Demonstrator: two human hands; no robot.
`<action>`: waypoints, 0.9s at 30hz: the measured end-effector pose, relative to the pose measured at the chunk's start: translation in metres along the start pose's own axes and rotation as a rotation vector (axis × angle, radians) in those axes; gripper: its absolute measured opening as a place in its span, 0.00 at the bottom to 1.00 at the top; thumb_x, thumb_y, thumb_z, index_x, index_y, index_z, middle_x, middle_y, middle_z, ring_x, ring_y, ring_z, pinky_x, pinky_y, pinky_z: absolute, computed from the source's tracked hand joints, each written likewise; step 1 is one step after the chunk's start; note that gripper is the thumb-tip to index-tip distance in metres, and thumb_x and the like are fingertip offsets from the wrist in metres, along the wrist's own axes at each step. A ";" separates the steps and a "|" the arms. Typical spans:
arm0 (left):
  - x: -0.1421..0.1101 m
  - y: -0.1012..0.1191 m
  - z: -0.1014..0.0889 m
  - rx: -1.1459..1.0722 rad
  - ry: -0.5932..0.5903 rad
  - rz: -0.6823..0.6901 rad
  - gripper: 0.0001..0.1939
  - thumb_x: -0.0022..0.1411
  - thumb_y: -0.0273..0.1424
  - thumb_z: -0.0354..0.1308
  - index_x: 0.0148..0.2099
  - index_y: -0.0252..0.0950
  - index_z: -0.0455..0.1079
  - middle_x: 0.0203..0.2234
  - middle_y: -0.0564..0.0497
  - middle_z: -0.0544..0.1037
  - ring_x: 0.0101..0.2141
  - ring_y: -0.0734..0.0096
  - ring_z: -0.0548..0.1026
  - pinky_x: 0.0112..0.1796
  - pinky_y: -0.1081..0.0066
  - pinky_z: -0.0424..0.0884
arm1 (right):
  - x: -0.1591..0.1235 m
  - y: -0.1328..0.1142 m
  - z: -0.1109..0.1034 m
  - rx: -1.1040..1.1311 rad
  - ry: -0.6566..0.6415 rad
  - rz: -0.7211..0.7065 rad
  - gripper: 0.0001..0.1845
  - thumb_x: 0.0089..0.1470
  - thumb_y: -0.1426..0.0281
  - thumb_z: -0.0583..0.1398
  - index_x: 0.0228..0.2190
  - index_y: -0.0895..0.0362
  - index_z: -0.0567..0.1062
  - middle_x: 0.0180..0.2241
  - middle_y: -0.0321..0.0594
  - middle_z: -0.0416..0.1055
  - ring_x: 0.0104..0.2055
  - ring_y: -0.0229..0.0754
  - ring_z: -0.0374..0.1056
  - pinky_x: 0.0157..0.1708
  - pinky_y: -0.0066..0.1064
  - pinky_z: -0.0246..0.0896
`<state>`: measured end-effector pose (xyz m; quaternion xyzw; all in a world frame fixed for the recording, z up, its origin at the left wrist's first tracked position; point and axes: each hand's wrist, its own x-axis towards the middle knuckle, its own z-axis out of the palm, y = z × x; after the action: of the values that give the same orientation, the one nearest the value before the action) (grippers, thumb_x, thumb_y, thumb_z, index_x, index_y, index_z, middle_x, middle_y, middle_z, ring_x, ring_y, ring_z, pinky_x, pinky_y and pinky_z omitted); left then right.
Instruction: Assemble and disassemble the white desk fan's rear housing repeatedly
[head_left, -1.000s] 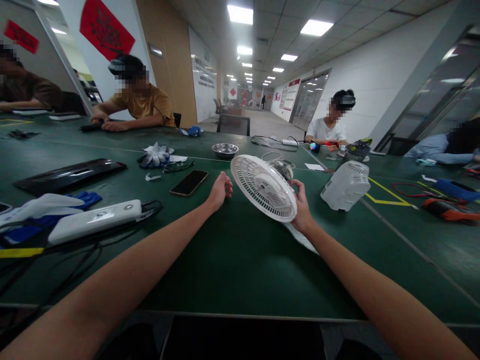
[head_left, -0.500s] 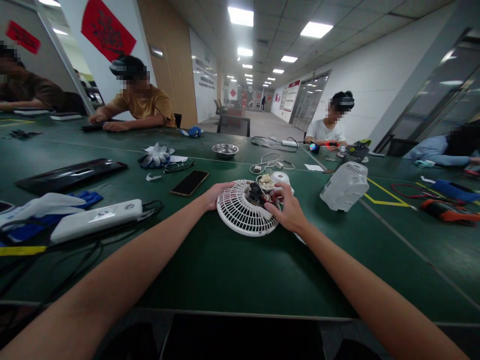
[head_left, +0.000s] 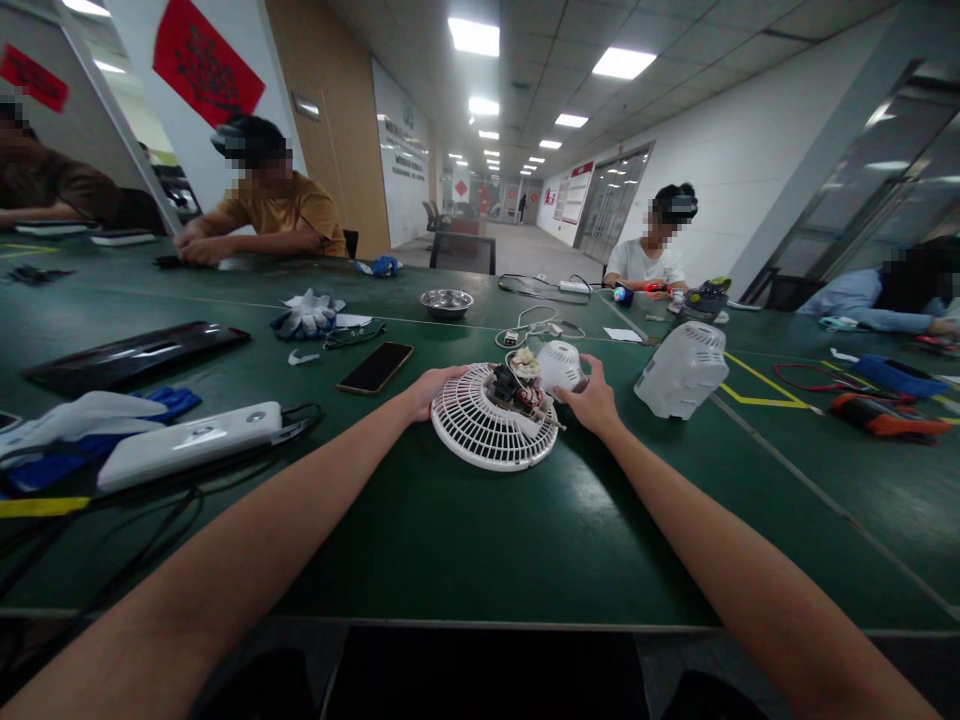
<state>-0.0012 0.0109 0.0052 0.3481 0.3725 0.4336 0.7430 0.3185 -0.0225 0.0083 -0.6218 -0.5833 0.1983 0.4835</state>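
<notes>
A white round fan grille (head_left: 480, 432) lies flat on the green table (head_left: 480, 540), with a bare motor and wires (head_left: 517, 388) sticking up from its middle. My left hand (head_left: 429, 390) rests against the grille's left rim, fingers curled on its edge. My right hand (head_left: 596, 402) grips a small white domed cover (head_left: 561, 366) just right of the motor. A white fan housing (head_left: 682, 368) stands to the right of my right hand.
A black phone (head_left: 375, 367), gloves (head_left: 309, 312) and a steel bowl (head_left: 446, 301) lie beyond the grille. A white power strip (head_left: 187, 446) and black tray (head_left: 135, 350) sit at left. Cables and an orange tool (head_left: 885, 418) are at right. Several people sit around the table.
The grille was held upright in my right hand a second ago; it now lies flat, motor side up. My left hand came onto its rim and my right hand moved to the white cover.
</notes>
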 end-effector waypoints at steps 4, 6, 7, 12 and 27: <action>-0.001 -0.002 0.003 0.031 0.036 0.074 0.06 0.67 0.25 0.60 0.38 0.29 0.78 0.31 0.41 0.84 0.30 0.64 0.83 0.38 0.64 0.83 | -0.003 -0.012 -0.002 0.231 -0.021 0.118 0.32 0.56 0.46 0.53 0.54 0.52 0.66 0.37 0.41 0.78 0.36 0.50 0.76 0.38 0.45 0.75; -0.001 -0.003 0.005 0.050 0.062 0.116 0.05 0.66 0.25 0.61 0.37 0.29 0.78 0.30 0.42 0.84 0.29 0.65 0.83 0.38 0.65 0.82 | -0.008 -0.022 -0.003 0.345 -0.089 0.123 0.31 0.60 0.44 0.45 0.50 0.52 0.69 0.39 0.45 0.79 0.37 0.51 0.78 0.38 0.46 0.76; 0.000 -0.004 0.006 0.066 0.078 0.140 0.05 0.66 0.25 0.62 0.37 0.29 0.78 0.30 0.42 0.84 0.29 0.65 0.83 0.37 0.65 0.82 | -0.011 -0.027 -0.003 0.423 -0.125 0.116 0.32 0.60 0.43 0.44 0.49 0.52 0.69 0.40 0.46 0.80 0.39 0.52 0.78 0.39 0.47 0.76; 0.002 -0.006 0.004 0.184 0.156 0.275 0.02 0.61 0.25 0.67 0.36 0.30 0.79 0.30 0.45 0.84 0.28 0.68 0.81 0.37 0.68 0.79 | -0.034 -0.051 0.006 0.612 -0.148 -0.070 0.34 0.56 0.46 0.59 0.59 0.45 0.62 0.48 0.41 0.77 0.45 0.51 0.76 0.44 0.48 0.75; -0.035 0.012 0.023 1.047 -0.238 0.837 0.22 0.69 0.46 0.55 0.56 0.38 0.77 0.49 0.43 0.82 0.50 0.52 0.78 0.55 0.59 0.68 | -0.052 -0.059 0.001 -0.035 -0.230 -0.601 0.47 0.51 0.61 0.68 0.68 0.46 0.58 0.59 0.47 0.72 0.56 0.60 0.71 0.54 0.56 0.69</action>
<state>0.0020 -0.0206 0.0353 0.8219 0.2828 0.4061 0.2821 0.2737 -0.0787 0.0402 -0.4034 -0.7952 0.1055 0.4403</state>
